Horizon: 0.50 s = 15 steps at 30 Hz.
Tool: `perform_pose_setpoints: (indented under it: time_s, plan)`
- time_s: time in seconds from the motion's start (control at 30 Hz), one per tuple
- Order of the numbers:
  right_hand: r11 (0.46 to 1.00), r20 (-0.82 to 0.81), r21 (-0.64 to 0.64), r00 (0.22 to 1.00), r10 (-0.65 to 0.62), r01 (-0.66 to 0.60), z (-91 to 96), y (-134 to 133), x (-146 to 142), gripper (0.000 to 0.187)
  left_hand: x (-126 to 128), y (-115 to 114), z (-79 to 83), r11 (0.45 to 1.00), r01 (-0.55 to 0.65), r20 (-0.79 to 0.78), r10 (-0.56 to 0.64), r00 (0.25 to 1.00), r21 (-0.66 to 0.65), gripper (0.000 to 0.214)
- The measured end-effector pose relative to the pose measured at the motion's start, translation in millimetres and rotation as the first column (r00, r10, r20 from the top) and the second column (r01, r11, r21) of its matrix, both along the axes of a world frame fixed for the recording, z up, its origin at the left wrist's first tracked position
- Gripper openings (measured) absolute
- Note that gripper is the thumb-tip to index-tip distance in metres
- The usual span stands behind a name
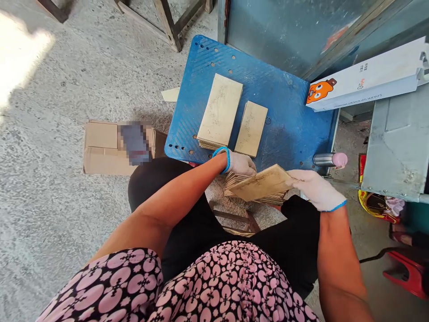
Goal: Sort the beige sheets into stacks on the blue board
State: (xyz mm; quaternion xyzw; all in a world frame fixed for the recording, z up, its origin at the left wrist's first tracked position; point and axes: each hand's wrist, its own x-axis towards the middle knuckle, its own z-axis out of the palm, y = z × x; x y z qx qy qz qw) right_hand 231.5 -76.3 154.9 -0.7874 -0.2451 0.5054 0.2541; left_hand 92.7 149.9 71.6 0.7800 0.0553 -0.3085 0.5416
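Note:
A thin rectangular wooden board (pixel 263 184) is held tilted over my lap. My right hand (pixel 318 188), in a white glove with a blue cuff, grips its right end with thumb and fingers. At the board's far edge, my gloved left hand (pixel 240 164) is closed, its fingertips pinching the edge. Beneath the board, a stack of similar boards (pixel 231 179) shows partly, its middle hidden. On the blue table (pixel 288 129) lie a taller stack of larger boards (pixel 221 107) and a lower pile of smaller boards (pixel 251 127).
A steel bottle with a pink lid (pixel 325 159) lies on the table's right edge. A white printed box (pixel 365 80) sits at the back right. Flattened cardboard (pixel 100 150) is on the floor at left, a red stool (pixel 407 273) at lower right.

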Motion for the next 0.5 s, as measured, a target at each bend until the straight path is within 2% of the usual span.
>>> perform_pose_setpoints:
  time_s: [0.07,0.17,0.27,0.33,0.4,0.5]
  plan:
    - [0.999,0.012,0.044,0.999,-0.032,0.031,12.8,6,11,0.026,1,-2,-5.4,0.987,-0.062,-0.006,0.062,0.998,-0.149,0.032]
    - [0.991,0.048,0.123,0.997,-0.058,0.052,21.9,11,29,0.021,4,-8,-8.9,0.932,-0.211,0.065,0.24,0.969,-0.295,0.035]
    - [0.974,0.145,0.187,0.977,-0.155,0.127,17.3,20,48,0.019,8,-18,-11.4,0.88,-0.355,0.131,0.411,0.902,-0.317,0.033]
    - [0.942,0.174,0.256,0.948,-0.265,0.216,5.5,31,56,0.023,13,-22,-14.9,0.832,-0.472,0.138,0.525,0.84,-0.292,0.033]
    - [0.853,0.136,0.363,0.884,-0.446,0.375,-13.1,43,56,0.032,18,-25,-20.7,0.768,-0.583,0.116,0.625,0.772,-0.264,0.035]
    - [0.633,0.082,0.466,0.682,-0.727,0.619,-48.7,58,38,0.048,29,-23,-31.6,0.663,-0.722,0.065,0.744,0.665,-0.199,0.034]
